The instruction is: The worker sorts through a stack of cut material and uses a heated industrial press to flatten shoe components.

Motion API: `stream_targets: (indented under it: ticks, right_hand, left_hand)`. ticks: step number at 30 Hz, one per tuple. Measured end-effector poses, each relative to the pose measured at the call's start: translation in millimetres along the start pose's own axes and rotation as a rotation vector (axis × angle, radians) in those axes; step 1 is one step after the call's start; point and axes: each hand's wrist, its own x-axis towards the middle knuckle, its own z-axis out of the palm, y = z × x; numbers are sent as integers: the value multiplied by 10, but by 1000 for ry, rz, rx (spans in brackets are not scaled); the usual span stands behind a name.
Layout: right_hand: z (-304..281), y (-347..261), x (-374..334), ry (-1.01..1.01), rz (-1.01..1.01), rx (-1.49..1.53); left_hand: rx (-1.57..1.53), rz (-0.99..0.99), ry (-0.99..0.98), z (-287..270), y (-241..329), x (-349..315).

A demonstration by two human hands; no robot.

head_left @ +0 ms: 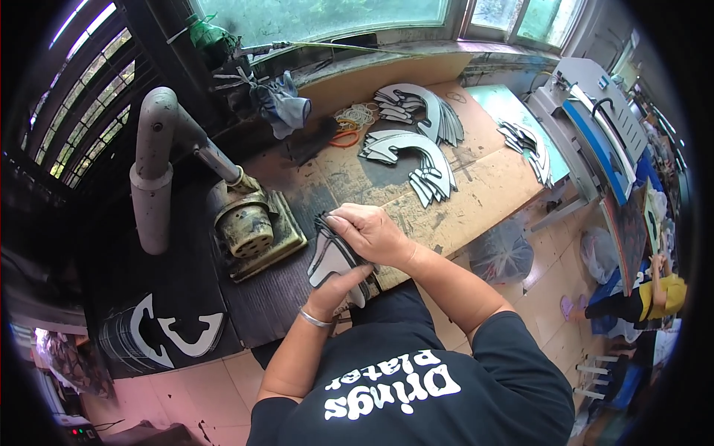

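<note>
Both my hands hold one stack of curved, grey-white cut pieces with black edges (326, 262), above the near edge of the worktable. My right hand (366, 229) is closed over the far end, fingers curled and thumb on the pieces. At the near end my left hand (341, 291) grips the stack's side; some of its fingers are hidden. Just left of the stack stands a yellowish, dirty machine head (251, 227) on a square base. Beyond my hands lie fanned stacks of similar pieces (428, 167) and another stack behind (431, 104).
Left of the machine rises a thick grey pipe (154, 178). White curved pieces (195, 334) lie on the black mat at lower left. Orange-handled scissors (344, 139) and gloves (286, 104) are toward the window. A blue-grey machine (595, 134) stands right; a person in yellow (666, 295) is beyond.
</note>
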Motion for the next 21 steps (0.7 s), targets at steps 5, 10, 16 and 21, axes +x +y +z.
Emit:
stream_targets:
  ticks: [5, 10, 16, 21]
  right_hand:
    - [-83, 82, -169, 69, 97, 151]
    - [52, 85, -636, -57, 164, 266]
    - [219, 235, -767, 201, 303, 434]
    - [120, 571, -891, 4, 429, 494]
  left_hand:
    - [104, 119, 101, 60, 94, 89]
    - [-413, 134, 267, 149, 236, 277]
    - [350, 432, 120, 197, 55, 346]
    - [582, 355, 147, 167, -83, 438]
